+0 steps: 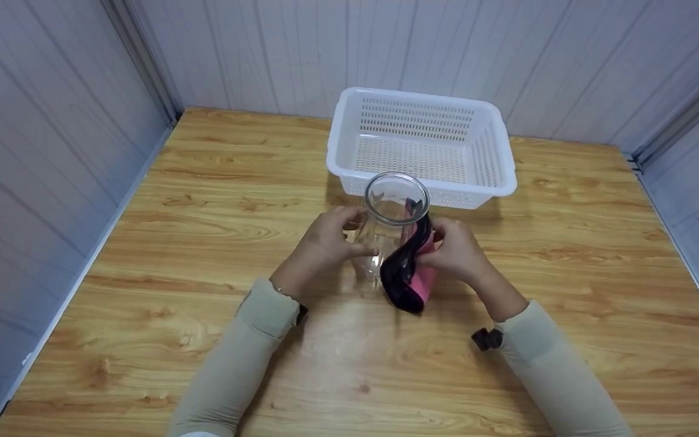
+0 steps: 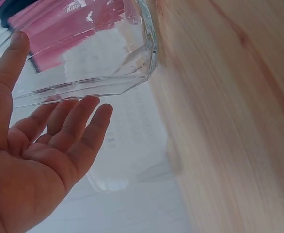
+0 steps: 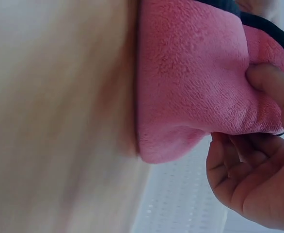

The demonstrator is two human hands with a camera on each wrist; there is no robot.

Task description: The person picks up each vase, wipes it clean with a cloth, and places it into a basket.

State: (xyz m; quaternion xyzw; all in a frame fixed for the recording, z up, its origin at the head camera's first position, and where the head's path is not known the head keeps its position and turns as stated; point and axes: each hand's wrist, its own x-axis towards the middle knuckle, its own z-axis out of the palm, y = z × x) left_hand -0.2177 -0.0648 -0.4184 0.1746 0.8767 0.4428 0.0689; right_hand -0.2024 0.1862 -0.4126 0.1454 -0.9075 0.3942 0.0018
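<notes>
A clear glass jar (image 1: 380, 243) with a wide round rim stands upright on the table in the head view. My left hand (image 1: 332, 238) holds its left side, thumb in front and fingers behind. In the left wrist view, the thumb (image 2: 13, 58) lies against the glass and the fingertips (image 2: 91, 103) are right at its wall. A plush pink cloth (image 3: 190, 73) with a black border hangs against the jar's right side. My right hand (image 1: 451, 250) pinches this cloth between thumb and fingers. Through the glass, some of the pink shows.
A white perforated plastic basket (image 1: 420, 185) stands just behind the jar, near the back wall. Panelled walls (image 1: 301, 54) border the wood-grain table (image 1: 204, 255) at the back and both sides.
</notes>
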